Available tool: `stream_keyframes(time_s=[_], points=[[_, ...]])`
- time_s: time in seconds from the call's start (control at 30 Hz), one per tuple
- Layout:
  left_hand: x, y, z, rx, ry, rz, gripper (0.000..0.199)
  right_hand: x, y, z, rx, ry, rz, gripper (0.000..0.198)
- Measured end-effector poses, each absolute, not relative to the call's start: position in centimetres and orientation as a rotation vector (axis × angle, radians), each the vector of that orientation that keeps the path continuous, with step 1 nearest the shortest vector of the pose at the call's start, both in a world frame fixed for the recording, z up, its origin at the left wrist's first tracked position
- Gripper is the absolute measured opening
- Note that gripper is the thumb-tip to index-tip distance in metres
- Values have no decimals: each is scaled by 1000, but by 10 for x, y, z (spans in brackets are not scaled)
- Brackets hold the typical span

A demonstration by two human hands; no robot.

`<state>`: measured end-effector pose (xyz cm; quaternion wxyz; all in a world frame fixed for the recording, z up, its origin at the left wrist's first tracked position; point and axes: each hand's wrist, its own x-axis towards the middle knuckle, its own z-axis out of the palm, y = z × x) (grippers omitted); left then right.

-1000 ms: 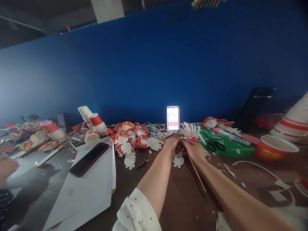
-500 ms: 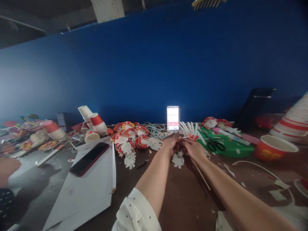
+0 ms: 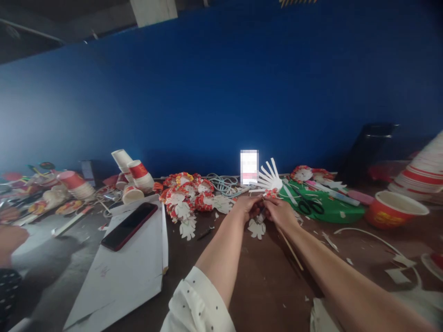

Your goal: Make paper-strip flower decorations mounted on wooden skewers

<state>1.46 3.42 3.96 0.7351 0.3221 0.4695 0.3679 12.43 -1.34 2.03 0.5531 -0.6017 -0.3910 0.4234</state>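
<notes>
Fingertips together, my left hand [image 3: 249, 207] and my right hand [image 3: 279, 213] are closed on a cut paper cup [image 3: 272, 183]. Its white strips fan out beyond my fingers, with a red patterned part near the fingertips. The exact pinch is partly hidden by my hands. Under my right hand a thin wooden stick [image 3: 291, 251] slants toward me; whether I grip it is unclear. A white petal-shaped paper cutout [image 3: 256, 228] shows just below my hands. Black-handled scissors [image 3: 311, 207] rest on a green sheet [image 3: 341, 214] to the right.
Red-and-white paper flowers [image 3: 187, 198] are piled left of my hands. A phone [image 3: 129, 227] lies on a white board [image 3: 121, 276]. Paper cups [image 3: 140, 175] stand behind it; a red paper bowl [image 3: 384, 214] is at right. Another person's arm [image 3: 12, 240] shows at far left.
The fan of white strips has risen and spread higher above my fingers. Both hands stay close together in nearly the same place.
</notes>
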Motion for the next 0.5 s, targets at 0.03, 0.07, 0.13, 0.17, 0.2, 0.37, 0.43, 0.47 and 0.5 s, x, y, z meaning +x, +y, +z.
stream_keyframes(time_s=[0.03,0.07,0.13,0.17,0.2,0.37,0.43,0.47,0.5], points=[[15,34,40,717,1033,796,24,124,-13,20,-1427,-938,990,32],[15,34,40,731,1042,787,26,125,-13,18,-1442,-962,970,34],[15,34,41,778,1076,780,28,126,-13,15,-1488,-1051,902,36],[16,34,42,806,1098,785,28,127,-12,14,-1514,-1109,854,36],[17,33,43,832,1121,794,29,127,-13,13,-1536,-1169,804,35],[22,30,46,845,1191,849,28,126,-16,16,-1585,-1332,676,33],[23,29,45,836,1204,862,31,125,-17,17,-1585,-1327,673,32],[23,29,44,833,1206,868,32,124,-17,17,-1586,-1312,675,31],[23,30,43,829,1202,873,33,123,-17,17,-1588,-1294,683,29]])
